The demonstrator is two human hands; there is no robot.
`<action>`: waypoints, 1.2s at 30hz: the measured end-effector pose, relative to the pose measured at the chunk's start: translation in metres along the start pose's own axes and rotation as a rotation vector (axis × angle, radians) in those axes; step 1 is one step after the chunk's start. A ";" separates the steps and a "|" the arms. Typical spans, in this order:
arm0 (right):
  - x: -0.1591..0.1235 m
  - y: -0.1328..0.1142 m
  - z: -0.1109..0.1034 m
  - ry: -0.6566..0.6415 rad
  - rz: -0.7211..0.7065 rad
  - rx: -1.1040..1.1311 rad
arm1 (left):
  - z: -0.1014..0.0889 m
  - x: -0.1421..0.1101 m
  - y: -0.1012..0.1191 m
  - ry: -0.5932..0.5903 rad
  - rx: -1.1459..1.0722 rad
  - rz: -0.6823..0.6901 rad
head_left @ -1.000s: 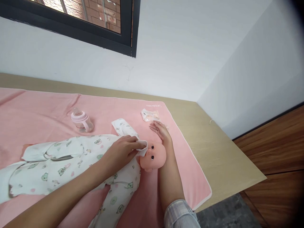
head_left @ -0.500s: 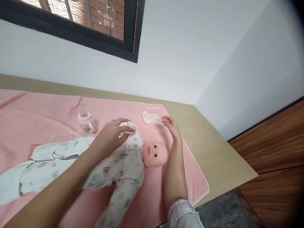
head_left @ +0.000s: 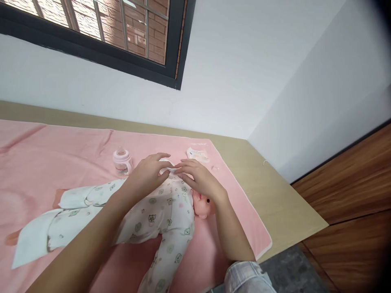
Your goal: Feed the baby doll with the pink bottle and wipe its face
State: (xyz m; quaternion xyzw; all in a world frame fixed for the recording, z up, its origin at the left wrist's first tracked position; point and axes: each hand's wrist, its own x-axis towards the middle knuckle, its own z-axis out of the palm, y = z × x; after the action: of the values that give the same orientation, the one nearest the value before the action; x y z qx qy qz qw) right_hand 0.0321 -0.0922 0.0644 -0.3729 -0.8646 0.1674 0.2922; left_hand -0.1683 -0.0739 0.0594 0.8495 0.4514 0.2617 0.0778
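Note:
A baby doll (head_left: 201, 208) lies on its back in white printed pyjamas (head_left: 152, 217), its head to the right and partly hidden behind my right arm. My left hand (head_left: 148, 175) pinches the white cuff (head_left: 171, 169) of the doll's far sleeve between thumb and fingers. My right hand (head_left: 200, 176) has its fingertips at the same cuff from the other side, fingers bent and close together. Whatever lies inside the cuff is hidden by my fingers.
A pink blanket (head_left: 70, 156) covers much of the wooden surface (head_left: 259, 183). Beyond the doll stand a pink-topped baby bottle (head_left: 122, 162) and a white packet (head_left: 198, 155). A small clear round item (head_left: 215, 167) lies beside the packet. Wall and window frame rise behind.
My right hand has moved left from beside the packet to the cuff. My left hand stays on the cuff. The view has shifted slightly.

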 end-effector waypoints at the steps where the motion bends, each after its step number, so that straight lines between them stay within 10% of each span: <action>1: 0.001 0.001 0.000 0.010 0.007 -0.013 | -0.001 0.000 -0.002 -0.007 -0.014 -0.004; 8: 0.004 0.025 -0.015 0.088 0.175 0.032 | -0.020 -0.003 -0.020 0.022 -0.095 -0.115; 21: -0.003 0.156 -0.046 0.429 0.558 -0.019 | -0.072 -0.023 -0.061 0.134 -0.155 -0.445; 36: 0.033 0.190 -0.023 0.436 0.809 0.626 | -0.074 -0.024 -0.083 0.133 -0.131 -0.588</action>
State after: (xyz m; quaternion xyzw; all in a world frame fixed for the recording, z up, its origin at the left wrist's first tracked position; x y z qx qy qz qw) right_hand 0.1327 0.0608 -0.0014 -0.5964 -0.4812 0.4341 0.4735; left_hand -0.2779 -0.0533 0.0829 0.6566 0.6641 0.3116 0.1752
